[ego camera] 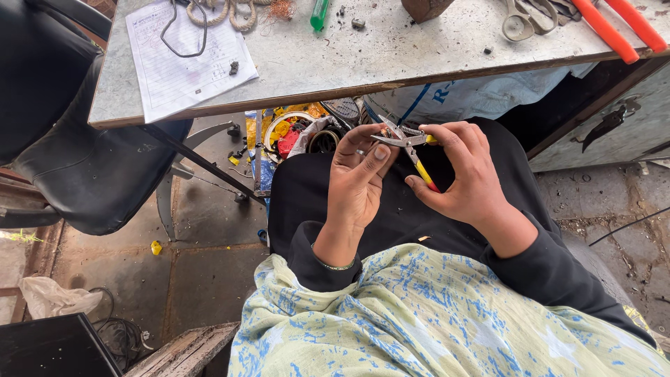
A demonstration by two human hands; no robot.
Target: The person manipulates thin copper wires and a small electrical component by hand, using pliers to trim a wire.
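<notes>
My right hand (466,176) grips a small pair of pliers (407,145) with yellow and red handles, held over my lap. The metal jaws point left toward my left hand (357,183). That hand's fingertips pinch something tiny at the jaw tips; it is too small to make out. Both hands are close together, just below the front edge of the grey workbench (335,70). Dark sleeves cover both forearms, and a thin bangle sits on my left wrist.
On the bench lie a printed paper sheet (185,59) with a black wire, coiled rope (223,12), a green tube (319,14), scissors (522,19) and orange-handled cutters (618,28). A black chair (84,160) stands left. Scraps and tape rolls (289,132) litter the floor beneath the bench.
</notes>
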